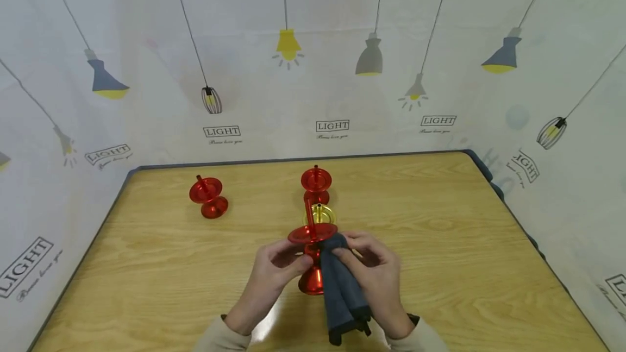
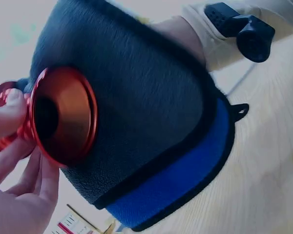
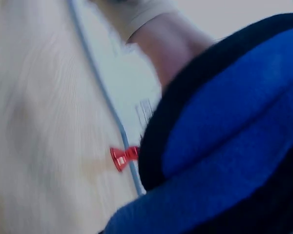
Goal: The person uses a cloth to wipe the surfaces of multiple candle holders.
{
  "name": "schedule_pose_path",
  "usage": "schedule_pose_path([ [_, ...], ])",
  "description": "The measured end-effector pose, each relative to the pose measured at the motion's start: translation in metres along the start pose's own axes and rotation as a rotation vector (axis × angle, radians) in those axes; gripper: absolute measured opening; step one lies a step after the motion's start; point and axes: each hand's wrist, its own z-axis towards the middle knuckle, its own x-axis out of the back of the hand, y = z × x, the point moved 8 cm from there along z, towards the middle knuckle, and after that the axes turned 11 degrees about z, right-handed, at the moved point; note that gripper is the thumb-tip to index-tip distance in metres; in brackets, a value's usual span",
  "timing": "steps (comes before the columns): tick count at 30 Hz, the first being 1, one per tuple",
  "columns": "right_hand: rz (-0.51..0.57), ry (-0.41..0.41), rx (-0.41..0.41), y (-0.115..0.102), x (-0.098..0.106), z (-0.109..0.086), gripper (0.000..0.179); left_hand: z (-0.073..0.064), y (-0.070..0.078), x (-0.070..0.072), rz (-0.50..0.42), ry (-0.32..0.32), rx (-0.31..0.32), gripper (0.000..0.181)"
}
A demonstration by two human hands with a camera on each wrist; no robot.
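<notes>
My left hand [image 1: 274, 270] grips a shiny red candle holder [image 1: 311, 282] by its narrow stem. It has a wide dish with a thin upright tube above and a flared base below. In the left wrist view the base [image 2: 83, 119] shows its hollow underside. My right hand [image 1: 381, 270] pinches a dark grey-blue cloth [image 1: 339, 289] against the holder's right side, just under the dish. The cloth hangs down in folds; its bright blue side [image 3: 234, 122] and black edging fill much of the right wrist view, hiding the right fingers there.
Beyond the hands stand a gold candle holder [image 1: 320, 214], partly hidden, and another red one [image 1: 316, 181]. A further red candle holder [image 1: 214, 208] is at the back left. The wooden table [image 1: 146, 265] meets a lamp-printed wall covering [image 1: 274, 102] on three sides.
</notes>
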Motion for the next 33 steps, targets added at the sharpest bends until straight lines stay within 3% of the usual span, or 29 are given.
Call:
schedule_pose_path([
  [3, 0.026, 0.033, -0.084, 0.007, 0.002, 0.001, 0.021, -0.001, -0.003, 0.000, -0.032, -0.044, 0.025, 0.042],
  [6, -0.017, 0.048, -0.082, 0.008, 0.003, 0.000, 0.018, -0.002, 0.001, 0.001, 0.007, 0.018, 0.005, 0.039],
  [11, -0.122, 0.036, 0.061, -0.002, 0.001, -0.005, 0.019, -0.007, 0.012, -0.002, 0.124, 0.172, -0.074, 0.033],
  [15, -0.122, -0.011, 0.163, -0.010, -0.004, -0.007, 0.024, -0.009, 0.014, -0.003, 0.132, 0.206, -0.096, 0.035],
  [18, -0.086, -0.027, 0.137, -0.010, -0.005, -0.007, 0.023, -0.008, 0.009, 0.000, 0.085, 0.161, -0.068, 0.035],
  [23, 0.002, -0.013, -0.014, -0.001, -0.003, -0.004, 0.021, -0.007, 0.000, 0.000, -0.015, -0.003, -0.032, 0.041],
  [26, 0.043, 0.012, -0.076, 0.004, -0.001, -0.004, 0.023, -0.007, -0.002, -0.002, -0.058, -0.044, -0.008, 0.045],
  [29, 0.053, 0.052, -0.083, 0.006, 0.001, -0.004, 0.022, -0.007, -0.003, -0.001, -0.051, 0.024, 0.065, 0.043],
  [31, 0.032, 0.063, -0.021, 0.003, 0.001, -0.004, 0.020, -0.008, -0.002, 0.000, -0.023, 0.101, 0.101, 0.040],
  [33, -0.008, 0.039, 0.081, -0.003, -0.002, -0.005, 0.022, -0.008, 0.001, 0.000, 0.011, 0.163, 0.089, 0.037],
])
